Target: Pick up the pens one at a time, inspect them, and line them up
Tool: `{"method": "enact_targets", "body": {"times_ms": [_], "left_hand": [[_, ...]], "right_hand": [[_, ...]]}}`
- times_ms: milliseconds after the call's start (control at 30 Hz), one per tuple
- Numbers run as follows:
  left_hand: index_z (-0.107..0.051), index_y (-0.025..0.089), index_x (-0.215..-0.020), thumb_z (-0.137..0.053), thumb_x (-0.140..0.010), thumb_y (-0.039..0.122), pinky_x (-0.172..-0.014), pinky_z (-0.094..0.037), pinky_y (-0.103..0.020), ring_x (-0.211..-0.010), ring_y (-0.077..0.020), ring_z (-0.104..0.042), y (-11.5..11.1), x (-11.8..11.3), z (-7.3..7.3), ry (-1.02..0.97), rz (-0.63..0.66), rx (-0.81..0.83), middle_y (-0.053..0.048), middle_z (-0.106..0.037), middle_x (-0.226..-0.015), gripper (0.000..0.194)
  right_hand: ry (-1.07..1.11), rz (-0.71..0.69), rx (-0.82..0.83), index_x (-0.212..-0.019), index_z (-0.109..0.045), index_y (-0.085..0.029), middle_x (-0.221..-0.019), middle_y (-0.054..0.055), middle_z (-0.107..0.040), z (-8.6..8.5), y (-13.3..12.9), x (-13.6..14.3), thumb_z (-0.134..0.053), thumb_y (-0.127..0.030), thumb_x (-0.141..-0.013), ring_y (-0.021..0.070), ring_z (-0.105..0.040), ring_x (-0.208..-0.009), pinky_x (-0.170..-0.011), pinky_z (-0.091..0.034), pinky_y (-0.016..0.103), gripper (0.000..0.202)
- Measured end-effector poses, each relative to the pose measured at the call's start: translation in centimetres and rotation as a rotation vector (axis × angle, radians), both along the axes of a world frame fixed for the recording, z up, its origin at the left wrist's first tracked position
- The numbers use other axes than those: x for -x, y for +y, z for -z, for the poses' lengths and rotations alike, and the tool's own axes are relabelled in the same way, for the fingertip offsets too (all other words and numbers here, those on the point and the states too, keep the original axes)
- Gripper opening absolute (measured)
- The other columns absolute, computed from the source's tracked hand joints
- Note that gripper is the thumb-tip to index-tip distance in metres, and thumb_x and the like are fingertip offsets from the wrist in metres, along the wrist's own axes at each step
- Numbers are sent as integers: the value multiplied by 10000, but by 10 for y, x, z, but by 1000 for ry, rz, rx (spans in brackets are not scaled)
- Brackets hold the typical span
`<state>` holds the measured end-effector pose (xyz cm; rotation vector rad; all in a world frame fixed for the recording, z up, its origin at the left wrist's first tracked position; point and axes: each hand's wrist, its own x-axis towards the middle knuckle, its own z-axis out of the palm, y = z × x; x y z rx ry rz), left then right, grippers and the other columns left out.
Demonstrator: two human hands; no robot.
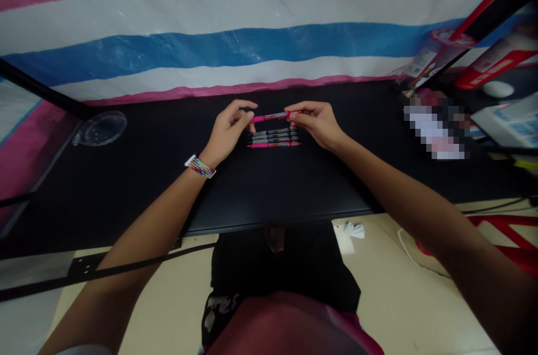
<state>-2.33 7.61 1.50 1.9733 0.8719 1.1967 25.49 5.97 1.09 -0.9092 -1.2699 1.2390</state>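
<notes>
A red pen (275,116) lies level between my two hands, just beyond a row of pens. My left hand (233,124) has its thumb and fingers at the pink grip end. At the other end, my right hand (313,121) pinches the red part between thumb and fingers. Nearer to me, several grey and black pens (273,135) lie side by side on the table, roughly parallel. Another red pen (274,144) with a pink grip is closest to me in that row. A patterned band circles my left wrist.
The black table (269,187) backs onto a striped plastic sheet (235,52). A clear round container (103,129) sits at the left. At the right stand a clear tub (437,58), a red-and-white container (496,61) and a white box (510,122).
</notes>
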Motion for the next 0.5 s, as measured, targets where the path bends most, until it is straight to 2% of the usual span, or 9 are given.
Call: {"method": "enact_targets", "body": {"times_ms": [100,133,233,267,300,400,500], "left_hand": [[-657,289,-1443,-941,-895,573,-941,-627,-387,-1018,-235,-796,4,1,3,-13,-53,-71,-68,-809,-1111,679],[-669,289,-1435,-947,-890,558,-955,-628,-390,-1045,-239,-796,4,2,3,-7,-63,-70,-77,-814,-1147,668],[-790,254,-1200,-796,-1027,522,-946,-626,-393,-977,-222,-798,2,1,1,35,-68,-18,-65,-831,-1039,320],[-807,245,-1128,-784,-1033,508,-956,-625,-397,-984,-224,-799,1,1,0,45,-72,-21,-63,-835,-1034,280],[-813,242,-1099,-811,-1009,496,-974,-623,-402,-1016,-232,-800,0,0,-1,48,-82,-35,-64,-842,-1067,270],[-804,253,-1203,-898,-929,474,-998,-617,-399,-1081,-243,-798,-2,0,-2,19,-119,-49,-64,-848,-1141,365],[-835,238,-1094,-806,-1018,473,-901,-614,-376,-912,-212,-790,-2,-1,-3,35,-104,31,-50,-840,-941,249]], "right_hand": [[1,17,-4,-982,-907,-239,-874,36,-817,0,0,0,-1024,-432,-732,176,-713,-740,-791,-649,382,338],[1,24,-5,-981,-904,-239,-880,37,-816,0,0,1,-1023,-435,-729,179,-714,-749,-793,-653,385,341],[-4,33,-8,-977,-901,-240,-885,39,-817,0,0,1,-1020,-446,-727,185,-715,-760,-796,-658,390,345],[-7,32,-10,-976,-901,-241,-881,38,-817,0,0,1,-1019,-450,-728,184,-712,-751,-793,-657,391,346],[-9,30,-11,-976,-901,-242,-875,37,-816,0,0,1,-1019,-452,-729,182,-709,-740,-788,-656,390,345],[-8,25,-16,-975,-903,-247,-870,33,-816,2,1,0,-1015,-445,-731,178,-706,-729,-780,-649,382,334],[-33,35,-32,-979,-897,-254,-890,34,-817,4,2,-1,-1010,-448,-732,187,-711,-750,-795,-650,393,334]]}}
